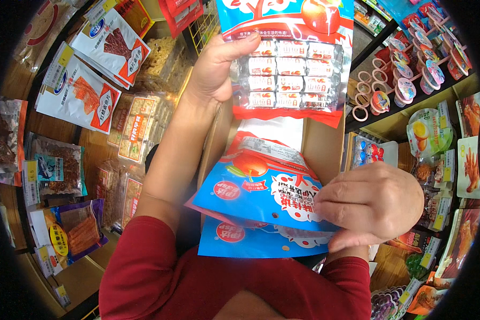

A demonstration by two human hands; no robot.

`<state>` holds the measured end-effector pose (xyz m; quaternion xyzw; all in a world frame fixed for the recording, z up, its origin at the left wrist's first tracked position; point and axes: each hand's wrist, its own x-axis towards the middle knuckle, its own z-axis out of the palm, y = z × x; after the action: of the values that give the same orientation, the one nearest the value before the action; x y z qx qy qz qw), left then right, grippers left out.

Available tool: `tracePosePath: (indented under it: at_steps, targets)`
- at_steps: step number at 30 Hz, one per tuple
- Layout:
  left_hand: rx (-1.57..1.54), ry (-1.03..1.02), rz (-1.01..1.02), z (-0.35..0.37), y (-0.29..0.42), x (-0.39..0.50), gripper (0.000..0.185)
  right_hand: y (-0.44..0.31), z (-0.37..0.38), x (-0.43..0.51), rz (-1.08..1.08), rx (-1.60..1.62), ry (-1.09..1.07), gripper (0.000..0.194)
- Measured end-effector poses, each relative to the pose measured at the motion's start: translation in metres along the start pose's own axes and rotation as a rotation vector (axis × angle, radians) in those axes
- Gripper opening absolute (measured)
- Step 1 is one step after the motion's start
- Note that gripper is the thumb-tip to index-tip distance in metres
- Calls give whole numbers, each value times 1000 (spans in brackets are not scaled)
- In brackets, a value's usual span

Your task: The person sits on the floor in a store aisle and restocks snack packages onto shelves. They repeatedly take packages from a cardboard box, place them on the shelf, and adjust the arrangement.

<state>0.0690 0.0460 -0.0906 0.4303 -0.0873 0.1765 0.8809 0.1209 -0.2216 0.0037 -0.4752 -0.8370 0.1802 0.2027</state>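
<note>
My left hand [220, 66] grips the left edge of a clear-fronted snack bag [290, 20], thumb on its face. Rows of small wrapped candies [278, 76] show through the lower window, and a red fruit is printed above. Below it, my right hand [372, 204] pinches the right side of a blue snack bag [240, 196] between fingers and thumb. Another blue bag [260, 242] lies under that one, partly covered. Both lower bags stick out over the near end of an open cardboard box [216, 144], which stands against my body. A white sheet [270, 128] shows inside it.
Left shelves carry dried-meat packets [108, 44], a fish-snack packet [80, 94] and wrapped crispy cakes [138, 128]. On the right, candy cups [406, 88] sit in ring holders, above hanging packets [430, 128]. Shelf edges with price tags run close on both sides.
</note>
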Motion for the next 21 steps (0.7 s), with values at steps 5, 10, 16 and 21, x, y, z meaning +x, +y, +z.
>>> tracePosePath:
  at_steps: [5,10,16,21]
  targets:
    - [-31,4,11,1,-1,1,31,-3,7,1,25,9,-21,44]
    - [-37,-11,-12,1,0,0,32,0,-2,-1,115,-49,-22,46]
    - [-58,-44,10,2,0,-1,31,13,-1,-2,100,10,65,33]
    - [28,-10,-1,1,0,0,40,8,-5,-3,102,-41,61,20]
